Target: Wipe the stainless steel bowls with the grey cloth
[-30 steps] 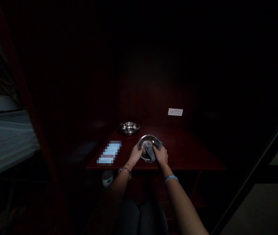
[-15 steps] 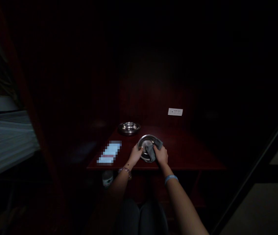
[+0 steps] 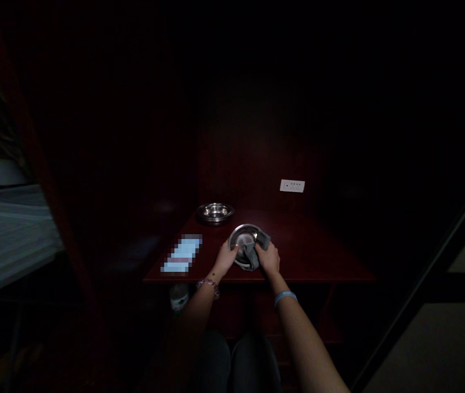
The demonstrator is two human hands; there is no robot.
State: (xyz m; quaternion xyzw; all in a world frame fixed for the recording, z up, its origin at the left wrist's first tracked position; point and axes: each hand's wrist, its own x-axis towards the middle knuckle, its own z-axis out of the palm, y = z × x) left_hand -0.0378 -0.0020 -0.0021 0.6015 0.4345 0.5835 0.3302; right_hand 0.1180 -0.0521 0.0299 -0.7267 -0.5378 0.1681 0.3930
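A shiny metal bowl (image 3: pixel 240 236), shallow and round, is tilted toward me above the front of the dark red desk (image 3: pixel 310 248). My left hand (image 3: pixel 226 258) grips its left rim, thumb on the inside. On the opposite side, my right hand (image 3: pixel 270 258) is closed on a grey cloth (image 3: pixel 251 257), which lies over the bowl's right rim and hangs into it. The right fingers behind the cloth are partly hidden. Farther back on the left sit more metal bowls (image 3: pixel 215 213), seemingly stacked.
A pixelated bright rectangle (image 3: pixel 182 254) lies on the desk's left side. On the back panel is a white power socket (image 3: pixel 292 186). A bottle or jar (image 3: pixel 179 297) shows below the desk's front left edge. Dark panels flank both sides.
Both hands hold the bowl and cloth in almost the same place. The whole view has shifted very slightly; the bowl's tilt looks nearly unchanged.
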